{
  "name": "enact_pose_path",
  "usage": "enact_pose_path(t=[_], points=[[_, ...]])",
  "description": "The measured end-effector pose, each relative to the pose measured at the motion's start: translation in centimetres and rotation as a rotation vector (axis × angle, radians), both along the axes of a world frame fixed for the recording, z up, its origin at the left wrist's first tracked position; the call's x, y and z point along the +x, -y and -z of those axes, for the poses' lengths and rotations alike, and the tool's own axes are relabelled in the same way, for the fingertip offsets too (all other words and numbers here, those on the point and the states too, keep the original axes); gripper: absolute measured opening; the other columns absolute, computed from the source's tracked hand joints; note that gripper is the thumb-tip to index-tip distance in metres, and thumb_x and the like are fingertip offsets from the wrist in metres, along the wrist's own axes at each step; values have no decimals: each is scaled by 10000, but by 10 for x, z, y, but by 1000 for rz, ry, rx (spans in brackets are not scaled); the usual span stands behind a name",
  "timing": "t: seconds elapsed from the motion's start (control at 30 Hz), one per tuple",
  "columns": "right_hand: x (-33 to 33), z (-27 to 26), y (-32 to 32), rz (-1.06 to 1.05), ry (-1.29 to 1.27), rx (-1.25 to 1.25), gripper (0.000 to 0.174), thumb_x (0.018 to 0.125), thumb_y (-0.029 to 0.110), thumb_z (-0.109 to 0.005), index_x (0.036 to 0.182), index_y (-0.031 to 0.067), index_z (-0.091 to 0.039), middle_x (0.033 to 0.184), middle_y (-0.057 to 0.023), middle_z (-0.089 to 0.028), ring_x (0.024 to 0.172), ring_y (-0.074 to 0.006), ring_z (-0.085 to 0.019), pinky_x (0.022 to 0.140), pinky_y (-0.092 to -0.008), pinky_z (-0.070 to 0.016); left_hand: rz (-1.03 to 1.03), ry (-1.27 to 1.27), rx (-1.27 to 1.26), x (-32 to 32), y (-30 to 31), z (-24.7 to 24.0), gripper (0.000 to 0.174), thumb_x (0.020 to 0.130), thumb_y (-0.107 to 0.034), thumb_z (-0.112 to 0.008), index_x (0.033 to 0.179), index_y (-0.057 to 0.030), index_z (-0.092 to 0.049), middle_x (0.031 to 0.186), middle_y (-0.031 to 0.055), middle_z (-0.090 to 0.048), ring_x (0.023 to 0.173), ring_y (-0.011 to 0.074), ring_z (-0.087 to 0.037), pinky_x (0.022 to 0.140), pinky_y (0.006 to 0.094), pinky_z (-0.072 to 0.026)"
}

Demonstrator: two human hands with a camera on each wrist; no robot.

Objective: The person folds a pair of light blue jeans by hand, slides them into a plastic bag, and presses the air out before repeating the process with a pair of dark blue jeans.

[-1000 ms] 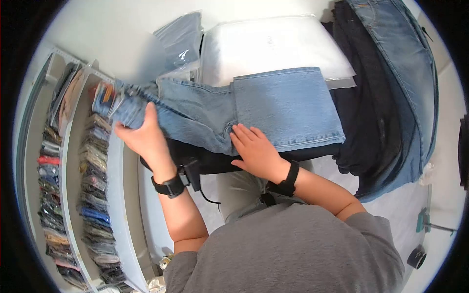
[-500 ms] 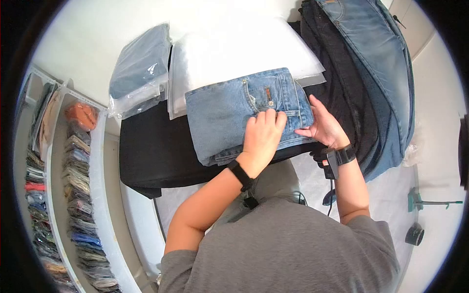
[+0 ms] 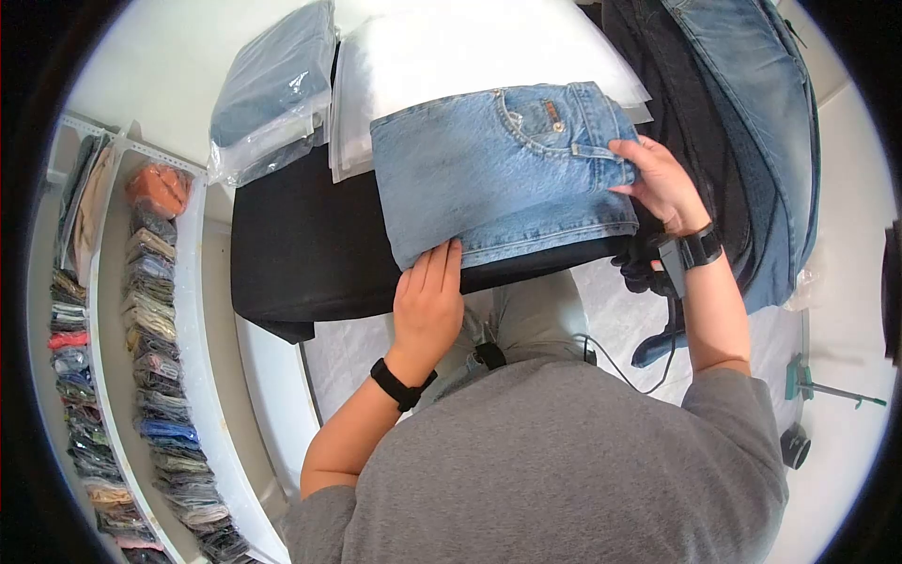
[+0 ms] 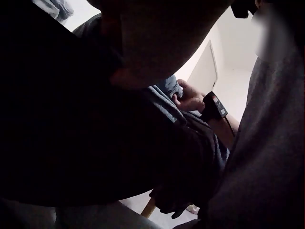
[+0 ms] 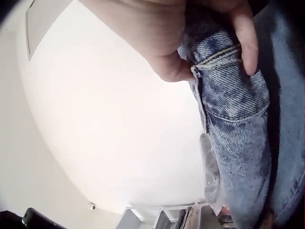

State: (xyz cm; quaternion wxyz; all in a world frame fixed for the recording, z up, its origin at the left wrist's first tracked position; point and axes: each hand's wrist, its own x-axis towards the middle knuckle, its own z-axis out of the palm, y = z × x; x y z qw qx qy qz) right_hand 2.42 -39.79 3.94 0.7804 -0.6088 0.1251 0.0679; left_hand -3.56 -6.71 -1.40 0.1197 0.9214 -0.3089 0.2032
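Folded light-blue jeans [image 3: 470, 169] lie on the black-covered table, with a pocket and the waistband [image 3: 601, 132] at the right end. My right hand [image 3: 662, 183] pinches the waistband between thumb and fingers. In the right wrist view, the thumb and a finger [image 5: 248, 47] sit on either side of the denim by a belt loop [image 5: 217, 61]. My left hand [image 3: 427, 301] is at the near left corner of the jeans, its straight fingers touching the edge and its thumb hidden. The left wrist view is mostly dark.
Clear plastic bags [image 3: 470, 47] lie behind the jeans. A bagged garment [image 3: 272, 89] is at the back left of the black table cover [image 3: 291, 235]. More jeans [image 3: 761, 113] and black trousers [image 3: 672, 103] are piled at right. Shelves [image 3: 216, 310] of bagged clothes stand at left.
The waist end has been folded over from left to right onto the legs. My left hand has let go of the waist and moved to the near left corner; my right hand now grips the waistband.
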Motion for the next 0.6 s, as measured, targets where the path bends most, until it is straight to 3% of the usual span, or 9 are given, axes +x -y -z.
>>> enact_pose_path(t=[0.17, 0.3, 0.37, 0.47, 0.5, 0.53, 0.6], points=[[-10, -3, 4, 50, -48, -77, 239, 863, 219, -592, 1035, 53, -594, 938, -12, -634, 850, -127, -611, 709, -307, -541, 18, -7, 92, 2, -9, 4, 517, 702, -53, -597, 1200, 57, -515, 1186, 169, -554, 1065, 305, -534, 857, 380, -442], [-15, 13, 14, -11, -183, -30, 269, 848, 215, -612, 1065, 57, -585, 1004, -15, -616, 902, -153, -604, 785, -373, -530, 33, -51, -1, 2, -7, -1, 481, 705, -55, -610, 1172, 38, -544, 1155, 162, -570, 1068, 301, -541, 849, 365, -453], [-16, 13, 12, 1, -169, -48, 268, 852, 225, -606, 1066, 67, -575, 1007, -3, -604, 903, -136, -591, 767, -352, -531, 243, -106, -221, 6, -17, -6, 438, 714, -60, -629, 1144, 1, -573, 1134, 158, -584, 1104, 300, -537, 849, 359, -461], [-17, 2, 2, 45, -189, -72, 268, 849, 224, -603, 1064, 67, -571, 965, 6, -607, 886, -122, -589, 735, -321, -525, 242, 64, -249, 25, -11, -50, 408, 739, -83, -616, 1145, -45, -594, 1132, 123, -593, 1122, 294, -536, 871, 347, -438], [-15, 1, 4, 26, -198, -172, 276, 846, 219, -603, 1067, 57, -572, 955, 0, -613, 877, -118, -590, 728, -305, -516, 220, 42, -232, 35, -6, -60, 435, 766, -127, -628, 1197, -104, -576, 1204, 119, -562, 1156, 314, -506, 922, 425, -411], [-12, 2, 6, 6, -206, -273, 285, 843, 215, -603, 1070, 47, -573, 945, -6, -620, 867, -115, -591, 721, -290, -507, 222, 49, -237, 41, -2, -62, 435, 766, -127, -628, 1197, -104, -576, 1204, 119, -562, 1156, 314, -506, 922, 425, -411], [-3, 14, 12, 6, -149, -322, 294, 835, 181, -609, 1081, 24, -573, 945, -20, -631, 856, -106, -589, 750, -264, -484, 171, -13, -43, 49, 6, -64, 457, 807, -162, -620, 1256, -142, -542, 1311, 123, -497, 1226, 347, -444, 985, 530, -328]])
